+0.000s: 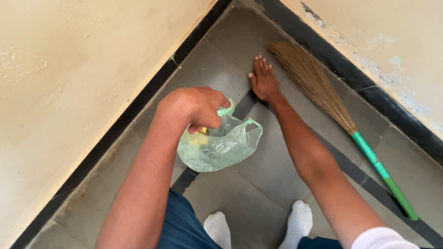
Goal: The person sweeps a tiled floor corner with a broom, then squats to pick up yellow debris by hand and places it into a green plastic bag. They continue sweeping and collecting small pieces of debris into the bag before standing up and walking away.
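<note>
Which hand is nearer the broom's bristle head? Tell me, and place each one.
Right. The right hand lies flat on the floor tiles just beside the broom bristles, nearly touching them. The left hand is farther off, fist closed on the green plastic bag.

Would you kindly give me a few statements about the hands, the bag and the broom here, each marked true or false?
1. The left hand grips a pale green plastic bag. True.
2. The right hand holds the broom. False: it rests flat on the floor tiles, beside the bristles.
3. The broom has a green handle. True.
4. The broom stands upright against the wall. False: it lies on the floor.
</note>
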